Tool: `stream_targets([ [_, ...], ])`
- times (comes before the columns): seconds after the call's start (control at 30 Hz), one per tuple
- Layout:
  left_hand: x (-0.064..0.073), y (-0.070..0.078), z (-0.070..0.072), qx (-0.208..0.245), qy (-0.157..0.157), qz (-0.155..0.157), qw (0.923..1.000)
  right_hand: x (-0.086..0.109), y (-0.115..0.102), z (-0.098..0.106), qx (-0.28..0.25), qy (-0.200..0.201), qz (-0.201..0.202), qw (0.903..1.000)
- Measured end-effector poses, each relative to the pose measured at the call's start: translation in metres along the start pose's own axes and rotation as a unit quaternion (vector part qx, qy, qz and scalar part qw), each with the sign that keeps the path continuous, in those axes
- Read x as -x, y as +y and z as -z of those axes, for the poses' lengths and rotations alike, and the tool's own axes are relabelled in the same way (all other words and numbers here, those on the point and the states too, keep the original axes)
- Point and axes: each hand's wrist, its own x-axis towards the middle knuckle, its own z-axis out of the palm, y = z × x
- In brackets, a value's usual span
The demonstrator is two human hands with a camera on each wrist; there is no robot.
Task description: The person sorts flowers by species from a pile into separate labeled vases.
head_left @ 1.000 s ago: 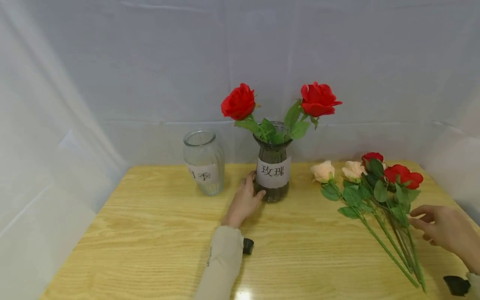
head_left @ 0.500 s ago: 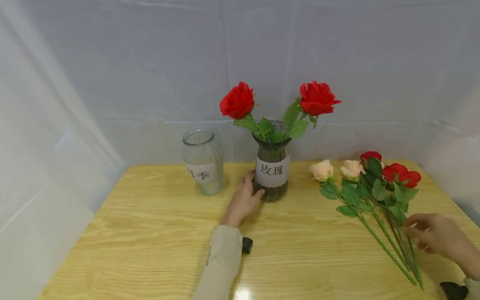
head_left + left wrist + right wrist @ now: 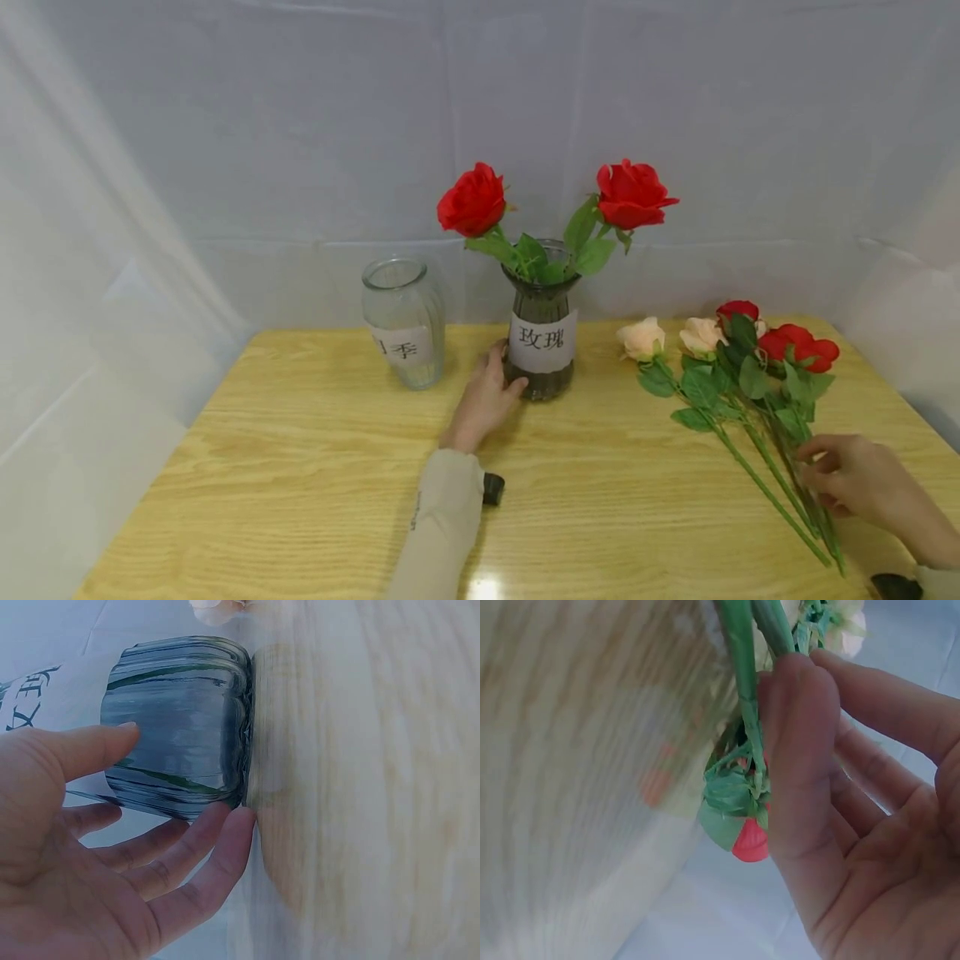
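Note:
In the head view my left hand [image 3: 483, 404] holds the lower left side of a dark ribbed glass vase [image 3: 542, 387]. The thumb lies on its front in the left wrist view, with fingers bent at its base. Two red roses [image 3: 472, 200] stand in this vase, leaning apart. At the right, my right hand [image 3: 862, 479] is at the stems of a loose bunch. Its thumb and index finger pinch a green stem [image 3: 772, 622] in the right wrist view; a red rose [image 3: 798, 346] lies at the bunch's top.
A clear glass vase [image 3: 420, 312] with a paper label stands left of the dark one. Pale peach roses [image 3: 642, 339] lie beside the red ones on the wooden table [image 3: 315, 475]. White sheeting [image 3: 337, 150] hangs behind and at the sides.
My right hand has moved slightly left and down onto the stems, and its fingers have closed there. The left hand stays at the dark vase. The whole view has shifted a little.

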Motion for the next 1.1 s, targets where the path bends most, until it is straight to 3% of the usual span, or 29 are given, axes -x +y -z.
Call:
stream_targets([
  [0.4,0.0,-0.001,-0.001,0.004,0.003,-0.006,1.0,0.0,-0.004,-0.004,0.033,0.037,0.004,0.9988],
  [1.1,-0.002,-0.002,0.0,0.008,-0.002,-0.001,1.0,0.008,-0.011,0.004,-0.073,0.051,-0.003,0.996],
])
